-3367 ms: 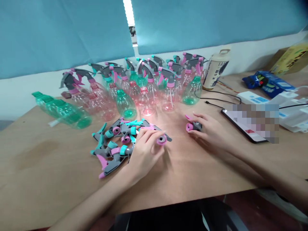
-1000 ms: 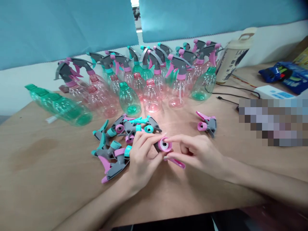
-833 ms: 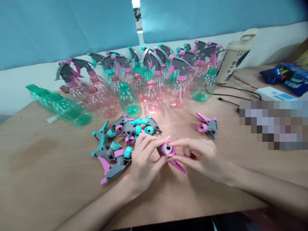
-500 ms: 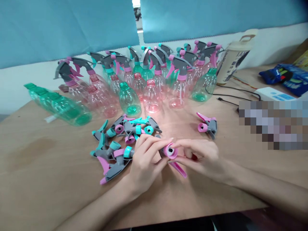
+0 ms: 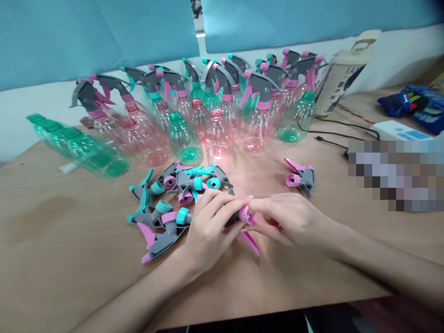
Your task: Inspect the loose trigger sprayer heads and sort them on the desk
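Both hands meet over the front of the table around one grey-and-pink trigger spray head (image 5: 250, 243). My left hand (image 5: 210, 226) is closed around its grey body, which is mostly hidden by the fingers. The pink collar faces right, and the pink trigger points down toward me. My right hand (image 5: 289, 217) is closed, its fingertips at the collar's open end; whether they hold anything small inside it is hidden. Beside my left hand lies a pile of loose pink and teal spray heads (image 5: 169, 217). Another loose pink spray head (image 5: 301, 179) rests beyond my right hand.
Clear pink bottles (image 5: 218, 136) and green bottles (image 5: 185, 138) stand at the back, several with spray heads on. Green bottles (image 5: 79, 148) stand in a row at left. A tumbler (image 5: 342, 81), a black cable (image 5: 333, 139), a white box (image 5: 398, 132) and a blue packet (image 5: 412, 108) are at right.
The held spray head has turned so its collar's opening faces more to the right. My right fingers have shifted in against the collar. The view has moved slightly.
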### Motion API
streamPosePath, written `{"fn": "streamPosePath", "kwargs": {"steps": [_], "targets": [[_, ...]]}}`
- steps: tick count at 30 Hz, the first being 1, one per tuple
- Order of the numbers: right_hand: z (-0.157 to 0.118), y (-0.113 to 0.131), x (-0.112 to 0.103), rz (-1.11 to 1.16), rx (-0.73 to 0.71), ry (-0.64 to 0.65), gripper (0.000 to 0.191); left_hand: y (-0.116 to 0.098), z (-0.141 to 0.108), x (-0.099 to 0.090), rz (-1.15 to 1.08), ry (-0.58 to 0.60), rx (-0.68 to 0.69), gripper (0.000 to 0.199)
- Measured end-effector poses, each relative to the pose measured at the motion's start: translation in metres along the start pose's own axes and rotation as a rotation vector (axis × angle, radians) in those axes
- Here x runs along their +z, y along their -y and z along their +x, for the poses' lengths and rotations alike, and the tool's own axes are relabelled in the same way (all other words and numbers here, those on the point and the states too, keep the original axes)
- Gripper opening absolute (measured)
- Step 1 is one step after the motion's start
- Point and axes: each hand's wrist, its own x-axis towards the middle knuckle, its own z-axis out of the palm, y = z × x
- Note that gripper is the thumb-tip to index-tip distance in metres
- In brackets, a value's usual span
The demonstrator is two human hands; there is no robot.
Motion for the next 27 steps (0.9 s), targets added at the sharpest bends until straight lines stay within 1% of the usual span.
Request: {"fn": "streamPosePath", "kwargs": {"steps": [3,6,9,12,16,22,24,27], "targets": [[0.002,0.001,-0.001,0.021,-0.015,0.041,0.014,0.0,0.0,0.0,-0.015,0.011,0.008,0.018],[0.002,0.002,-0.002,0.05,-0.001,0.094,0.012,0.0,0.0,0.0,-0.013,0.035,0.02,0.017],[0.003,0.002,-0.001,0.058,0.007,0.119,0.011,0.0,0.0,0.001,-0.008,0.065,0.014,0.015],[0.002,0.001,0.0,0.078,0.01,0.104,0.012,0.0,0.0,0.003,-0.012,0.081,-0.003,0.014],[-0.001,-0.003,0.004,0.165,0.048,0.06,0.013,0.001,0.0,0.002,-0.033,0.084,-0.037,0.018],[-0.007,-0.007,0.01,0.281,0.083,-0.005,0.018,0.0,-0.002,0.002,-0.039,0.061,-0.026,0.023],[-0.008,-0.005,0.009,0.321,0.136,-0.015,0.018,0.0,-0.003,0.002,-0.043,0.059,-0.034,0.025],[-0.006,-0.002,0.009,0.413,0.295,-0.025,0.022,0.0,-0.002,0.003,-0.058,0.053,-0.06,0.026]]}}
